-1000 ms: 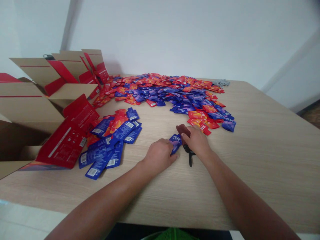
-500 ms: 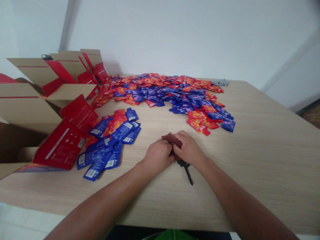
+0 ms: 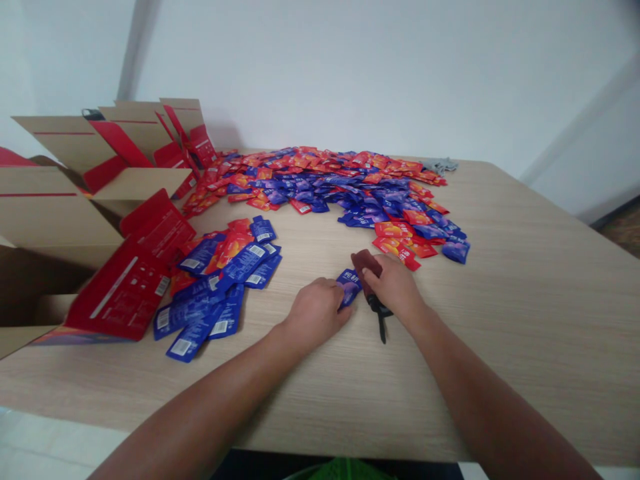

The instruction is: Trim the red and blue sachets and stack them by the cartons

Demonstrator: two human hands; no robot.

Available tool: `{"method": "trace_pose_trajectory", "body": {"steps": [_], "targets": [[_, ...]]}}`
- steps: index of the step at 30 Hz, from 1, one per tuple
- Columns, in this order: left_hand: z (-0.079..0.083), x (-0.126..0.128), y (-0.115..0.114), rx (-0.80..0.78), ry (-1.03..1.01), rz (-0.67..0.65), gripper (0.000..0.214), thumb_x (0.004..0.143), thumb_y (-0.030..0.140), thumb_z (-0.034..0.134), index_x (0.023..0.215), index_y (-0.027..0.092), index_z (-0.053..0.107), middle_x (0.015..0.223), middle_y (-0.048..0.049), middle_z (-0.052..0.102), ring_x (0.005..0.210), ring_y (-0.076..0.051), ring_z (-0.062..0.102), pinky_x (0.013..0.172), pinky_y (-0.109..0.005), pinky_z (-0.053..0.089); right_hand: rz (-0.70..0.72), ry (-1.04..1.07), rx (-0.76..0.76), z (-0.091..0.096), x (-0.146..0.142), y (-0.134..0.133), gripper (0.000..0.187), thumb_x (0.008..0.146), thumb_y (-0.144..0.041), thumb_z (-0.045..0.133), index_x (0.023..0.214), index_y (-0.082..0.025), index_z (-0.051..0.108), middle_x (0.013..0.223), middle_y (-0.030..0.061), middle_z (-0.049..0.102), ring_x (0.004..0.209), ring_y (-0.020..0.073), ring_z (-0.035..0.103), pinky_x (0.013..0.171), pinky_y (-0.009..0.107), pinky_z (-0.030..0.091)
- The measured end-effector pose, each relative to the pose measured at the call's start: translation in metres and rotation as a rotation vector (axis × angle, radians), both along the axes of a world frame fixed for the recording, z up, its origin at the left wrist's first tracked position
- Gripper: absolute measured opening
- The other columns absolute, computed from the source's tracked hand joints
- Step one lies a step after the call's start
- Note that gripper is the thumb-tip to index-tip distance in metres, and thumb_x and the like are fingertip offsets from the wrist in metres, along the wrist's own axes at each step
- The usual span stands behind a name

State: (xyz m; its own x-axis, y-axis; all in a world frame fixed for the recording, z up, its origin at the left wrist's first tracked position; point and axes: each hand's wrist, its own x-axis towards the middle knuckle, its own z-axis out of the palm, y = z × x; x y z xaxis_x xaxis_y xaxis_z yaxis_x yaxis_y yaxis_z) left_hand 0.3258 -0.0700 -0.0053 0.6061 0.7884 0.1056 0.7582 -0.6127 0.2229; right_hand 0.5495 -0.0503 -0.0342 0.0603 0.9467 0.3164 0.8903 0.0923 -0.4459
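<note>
My left hand [image 3: 320, 310] rests on the table, its fingers closed on a blue pouch [image 3: 349, 288] with a purple picture and white lettering. The pouch's lower part is hidden in the hand. Just right of it, my right hand [image 3: 397, 283] grips a dark maroon hand-held tool [image 3: 364, 270] with a black part and a thin black strip [image 3: 382, 328] at its near end. I cannot make out the tool's exact kind. The tool's side borders the pouch's right edge. Blue and red pouches [image 3: 210, 293] lie in a loose heap to the left, several with barcodes showing.
A long pile of red and blue pouches [image 3: 320, 177] curves along the table's back. Open cardboard boxes with red flaps [image 3: 130, 287] stand at the left. A grey cloth-like thing [image 3: 440, 165] lies at the back right. The table's front edge [image 3: 350, 455] is close to my body.
My right hand has moved right with the maroon tool, apart from my left hand. The blue pouch in my left hand now shows. The heaps have not moved.
</note>
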Motion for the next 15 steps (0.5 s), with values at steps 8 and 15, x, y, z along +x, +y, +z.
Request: {"method": "trace_pose_trajectory", "body": {"steps": [8, 15], "targets": [[-0.007, 0.000, 0.002, 0.014, -0.025, -0.031, 0.019, 0.095, 0.038, 0.071, 0.091, 0.020, 0.076, 0.097, -0.0089, 0.076, 0.094, -0.025, 0.069, 0.080, -0.035, 0.054, 0.359, 0.208, 0.061, 0.012, -0.023, -0.020, 0.003, 0.091, -0.023, 0.068, 0.092, -0.023, 0.064, 0.092, 0.0021, 0.063, 0.085, 0.0208, 0.060, 0.075, 0.033, 0.044], [-0.007, 0.000, 0.002, 0.013, -0.018, -0.025, 0.017, 0.094, 0.035, 0.071, 0.087, 0.019, 0.074, 0.099, -0.0089, 0.076, 0.095, -0.025, 0.068, 0.082, -0.035, 0.054, 0.322, 0.103, -0.043, 0.005, -0.025, -0.018, 0.005, 0.093, -0.026, 0.068, 0.095, -0.022, 0.067, 0.095, 0.0025, 0.062, 0.088, 0.0205, 0.060, 0.077, 0.033, 0.041]]}}
